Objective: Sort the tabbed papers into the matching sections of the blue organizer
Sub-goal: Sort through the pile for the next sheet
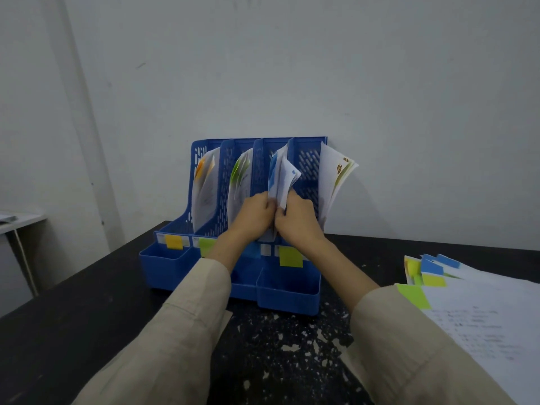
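Left hand and right hand both pinch thin blue-tabbed papers in the perforated plastic blue organizer's third section from the left.

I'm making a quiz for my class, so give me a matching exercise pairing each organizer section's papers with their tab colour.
Column one:
1. papers in the leftmost section
2. papers in the second section
3. papers in the third section, held by both hands
4. papers in the rightmost section

Column two:
A. blue
B. orange
C. yellowish
D. green

Pairs: 1-B, 2-D, 3-A, 4-C
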Available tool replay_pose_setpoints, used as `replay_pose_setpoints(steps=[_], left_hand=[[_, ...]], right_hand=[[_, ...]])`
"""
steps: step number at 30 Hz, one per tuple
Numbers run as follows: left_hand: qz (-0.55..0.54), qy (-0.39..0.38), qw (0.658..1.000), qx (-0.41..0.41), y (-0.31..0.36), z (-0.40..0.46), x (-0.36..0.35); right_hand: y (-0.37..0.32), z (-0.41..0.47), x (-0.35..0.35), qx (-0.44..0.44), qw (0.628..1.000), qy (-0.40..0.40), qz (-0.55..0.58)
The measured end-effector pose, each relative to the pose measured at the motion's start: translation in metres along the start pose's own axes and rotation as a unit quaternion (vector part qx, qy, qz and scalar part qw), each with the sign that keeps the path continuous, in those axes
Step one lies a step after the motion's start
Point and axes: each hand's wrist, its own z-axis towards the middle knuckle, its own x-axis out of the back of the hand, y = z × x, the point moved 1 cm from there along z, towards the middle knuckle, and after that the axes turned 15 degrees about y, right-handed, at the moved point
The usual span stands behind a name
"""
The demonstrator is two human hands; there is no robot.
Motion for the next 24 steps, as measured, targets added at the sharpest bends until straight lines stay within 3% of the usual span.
replay_pose_setpoints(steps=[8,14,18,21,24], left_hand=[[-0.031,-0.065,0.997,0.039,0.002,0.001,0.01],[-0.061,-0.077,0.994,0.049,0.006,-0.01,0.015],[-0.06,-0.013,0.998,0.035,0.013,-0.025,0.017],[-0.027,0.09,0.995,0.024,0.028,-0.041,0.024],[0.009,0.174,0.983,-0.054,0.047,-0.054,0.031]], right_hand=[[-0.005,0.011,-0.001,-0.012,0.999,-0.02,-0.027],[0.005,0.008,0.015,-0.011,0.994,-0.107,0.011],[0.005,0.001,0.033,-0.008,0.992,-0.118,0.038],[0.002,-0.011,0.059,-0.004,0.991,-0.112,0.068],[0.004,-0.023,0.097,0.006,0.992,-0.098,0.074]])
